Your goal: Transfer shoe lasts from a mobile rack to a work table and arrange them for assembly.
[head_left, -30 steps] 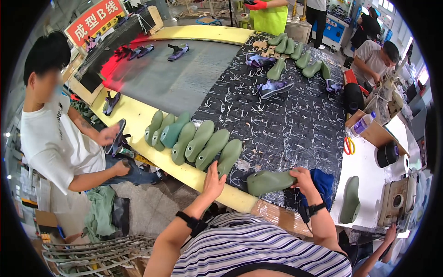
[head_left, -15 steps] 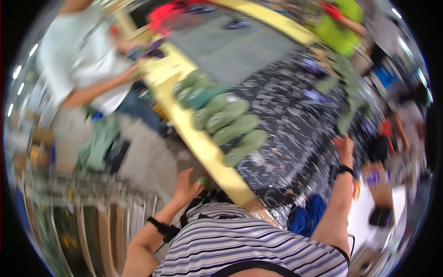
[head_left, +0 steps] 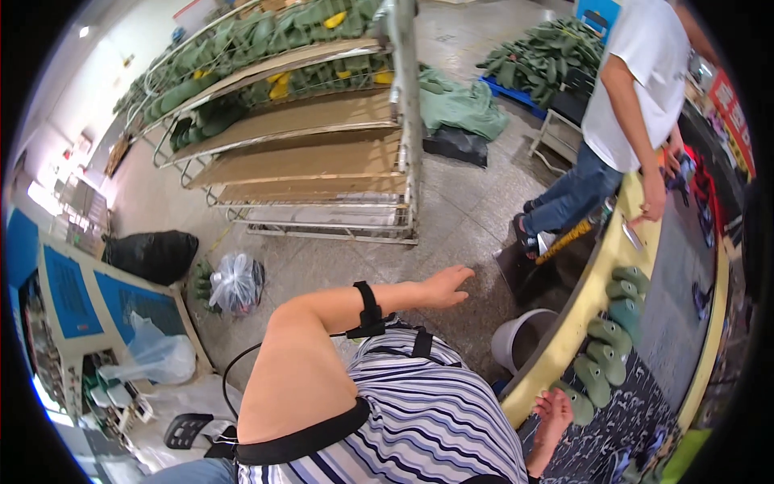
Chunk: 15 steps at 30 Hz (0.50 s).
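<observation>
Head view: left hand [head_left: 447, 288] fingers slightly apart, reaching over floor [head_left: 451, 206]. Right hand [head_left: 554, 413] fingers half-curled beside nearest green last [head_left: 578, 406]; can't tell if gripping. Other lasts [head_left: 607, 361] lined along yellow edge [head_left: 571, 340].

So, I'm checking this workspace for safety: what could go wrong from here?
The right hand is right by the nearest green shoe last, close to the yellow table edge, so a careless brush might tip that last or knock it off.

The white bucket stands on the floor close beside the table, where a step or turn could bump it.
</observation>
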### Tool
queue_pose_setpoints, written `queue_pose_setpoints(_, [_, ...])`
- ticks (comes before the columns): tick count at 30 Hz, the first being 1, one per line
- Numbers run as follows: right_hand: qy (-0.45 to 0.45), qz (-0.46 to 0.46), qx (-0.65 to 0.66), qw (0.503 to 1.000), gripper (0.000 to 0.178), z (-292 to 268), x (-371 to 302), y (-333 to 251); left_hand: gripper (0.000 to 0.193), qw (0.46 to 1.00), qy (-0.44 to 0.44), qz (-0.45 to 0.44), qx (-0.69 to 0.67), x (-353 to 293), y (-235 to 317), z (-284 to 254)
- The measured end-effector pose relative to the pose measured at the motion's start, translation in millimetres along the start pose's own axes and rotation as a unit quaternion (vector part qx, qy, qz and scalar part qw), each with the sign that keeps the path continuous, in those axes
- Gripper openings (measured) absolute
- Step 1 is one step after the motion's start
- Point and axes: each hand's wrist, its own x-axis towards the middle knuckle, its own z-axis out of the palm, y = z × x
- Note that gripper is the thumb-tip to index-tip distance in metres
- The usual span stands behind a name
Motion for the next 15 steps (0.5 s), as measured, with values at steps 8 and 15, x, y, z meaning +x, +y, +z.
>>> queue_pose_setpoints(8, [-0.182, 0.041, -0.022, 0.982, 0.020, 212.6, 12.3, 3.2, 0.047, 0.982, 0.153, -0.096, -0.054, -102.2, -79.7, -166.4])
queue_pose_setpoints(15, [-0.290, 0.092, -0.101, 0.947, 0.022, 389.4, 9.5, 22.8, 0.035, 0.943, 0.321, -0.074, -0.045, -197.8, -97.1, -350.4])
